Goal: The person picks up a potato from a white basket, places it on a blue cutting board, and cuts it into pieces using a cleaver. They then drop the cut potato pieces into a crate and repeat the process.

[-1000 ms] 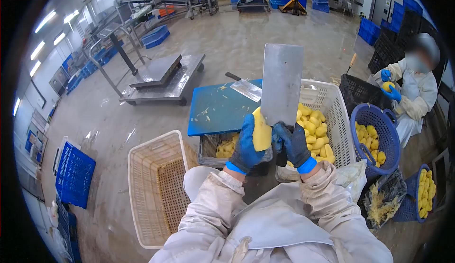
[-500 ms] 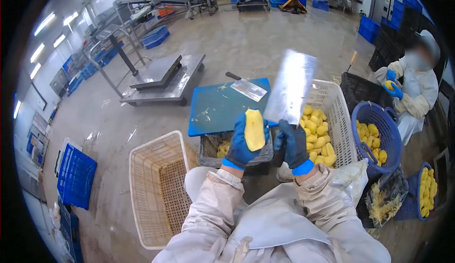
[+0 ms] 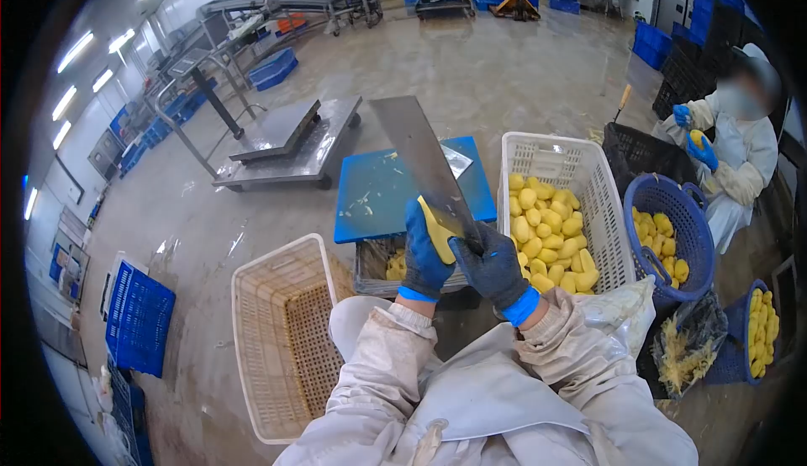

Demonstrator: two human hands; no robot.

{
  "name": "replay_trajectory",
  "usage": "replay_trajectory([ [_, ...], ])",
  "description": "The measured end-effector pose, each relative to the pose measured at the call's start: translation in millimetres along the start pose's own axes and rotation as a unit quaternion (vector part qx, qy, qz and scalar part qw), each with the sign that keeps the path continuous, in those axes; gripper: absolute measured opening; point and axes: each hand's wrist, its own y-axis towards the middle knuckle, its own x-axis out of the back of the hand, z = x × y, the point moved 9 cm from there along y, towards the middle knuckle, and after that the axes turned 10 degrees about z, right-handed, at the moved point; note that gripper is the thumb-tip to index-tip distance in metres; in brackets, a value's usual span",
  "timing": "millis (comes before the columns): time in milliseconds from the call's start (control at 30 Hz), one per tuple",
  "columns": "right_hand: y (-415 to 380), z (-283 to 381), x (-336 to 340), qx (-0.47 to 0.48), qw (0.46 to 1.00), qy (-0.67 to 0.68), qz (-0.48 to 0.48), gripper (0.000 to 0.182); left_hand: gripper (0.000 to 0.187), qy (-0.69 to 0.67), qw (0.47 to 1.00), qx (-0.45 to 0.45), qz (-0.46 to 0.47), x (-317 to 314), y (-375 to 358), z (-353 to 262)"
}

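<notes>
My left hand (image 3: 424,258), in a blue glove, is closed around a peeled potato (image 3: 438,232) with a flat yellow face. In my gloved right hand (image 3: 494,274) is a cleaver (image 3: 423,157), its broad blade slanting up and left, close against the potato. Just beyond lies a blue cutting board (image 3: 363,193) with yellow scraps. A second cleaver (image 3: 456,162) rests on it, mostly hidden behind the raised blade. Under the board stands a dark crate (image 3: 366,279) with yellow pieces inside. Many peeled potatoes (image 3: 546,232) fill part of a white crate (image 3: 607,201) to the right.
Left of my knees stands a white crate (image 3: 242,323). Further off are a metal platform cart (image 3: 336,142) and a blue crate (image 3: 139,319). Purple baskets (image 3: 704,243) of potatoes stand right. A co-worker (image 3: 740,142) in blue gloves holds a potato there.
My right hand has moved left to the potato, and the cleaver has swung from leaning right to leaning left. The potato has turned, showing its side. The co-worker's hands have moved apart.
</notes>
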Motion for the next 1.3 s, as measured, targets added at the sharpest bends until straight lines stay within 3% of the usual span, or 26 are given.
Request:
replay_trajectory([
  [100,0.4,7.4,-3.1,-0.002,1.0,-0.024,-0.016,0.022,0.043,-0.114,0.993,-0.023,-0.016,-26.8,-5.1,-32.4],
  [233,2.6,5.0,-17.8,-0.003,0.996,-0.089,0.007,0.031,0.037,-0.11,0.989,-0.055,-0.084,-5.7,-5.2,-21.0],
  [333,8.9,1.9,-25.9,-0.015,0.997,-0.08,0.014,0.032,0.036,-0.075,0.988,-0.092,-0.097,0.0,-7.3,-31.2],
  [400,12.5,0.0,-29.3,-0.016,0.995,-0.088,0.04,0.031,0.037,0.053,0.986,-0.105,-0.122,6.8,-9.1,-41.1],
  [433,14.8,-1.4,-27.4,-0.016,0.995,-0.088,0.04,0.031,0.037,0.054,0.986,-0.105,-0.121,11.2,-8.3,-40.6],
  [500,16.4,-11.0,-30.3,-0.039,0.994,-0.055,0.081,0.03,0.038,0.173,0.979,-0.085,-0.073,11.9,-5.5,-36.9],
  [633,15.0,-26.9,-29.3,-0.025,0.996,-0.072,0.051,0.03,0.04,0.222,0.97,-0.08,-0.054,32.6,-4.9,-9.4],
  [667,16.9,-41.3,-32.6,-0.05,0.996,-0.042,0.066,0.03,0.04,0.411,0.898,-0.15,-0.045,27.9,-11.1,-25.9],
  [700,18.9,-58.3,-39.9,-0.074,0.994,-0.01,0.081,0.031,0.04,0.583,0.784,-0.211,-0.032,17.8,-18.9,-35.0],
  [733,21.0,-81.8,-49.9,-0.038,0.995,0.079,0.055,0.03,0.041,0.481,0.863,-0.155,0.001,5.6,-16.0,-53.5],
  [767,23.6,-89.4,-51.5,-0.039,0.994,0.086,0.06,0.03,0.041,0.486,0.86,-0.151,-0.004,12.6,-14.9,-60.3],
  [800,25.6,-102.0,-52.3,-0.073,0.994,0.041,0.076,0.03,0.043,0.237,0.97,0.054,-0.011,45.1,-7.4,-32.0],
  [833,24.6,-115.9,-54.3,-0.107,0.99,-0.004,0.092,0.029,0.044,-0.041,0.967,0.25,-0.021,54.2,-19.6,2.1],
  [867,27.2,-114.1,-55.2,-0.044,0.997,-0.009,0.059,0.027,0.049,-0.043,0.959,0.28,-0.02,61.6,-22.4,0.2],
  [900,22.9,-123.6,-57.5,-0.043,0.997,0.001,0.062,0.027,0.049,-0.036,0.959,0.28,-0.028,68.8,-25.4,-4.9],
  [967,6.5,-143.5,-69.4,-0.265,0.932,0.227,0.102,0.026,0.049,-0.163,0.946,0.282,-0.01,58.0,-30.0,-21.1],
  [1033,2.4,-140.7,-68.2,-0.252,0.925,0.273,0.075,0.024,0.055,-0.205,0.934,0.291,0.016,51.8,-34.0,-27.3],
  [1133,-14.4,-155.8,-60.4,-0.322,0.891,0.318,0.032,0.02,0.063,-0.319,0.914,0.239,0.075,29.5,-30.4,-40.2],
  [1300,-35.3,-142.7,-30.1,-0.322,0.88,0.349,0.013,0.016,0.062,-0.346,0.909,0.21,0.102,6.0,-24.1,-41.4],
])
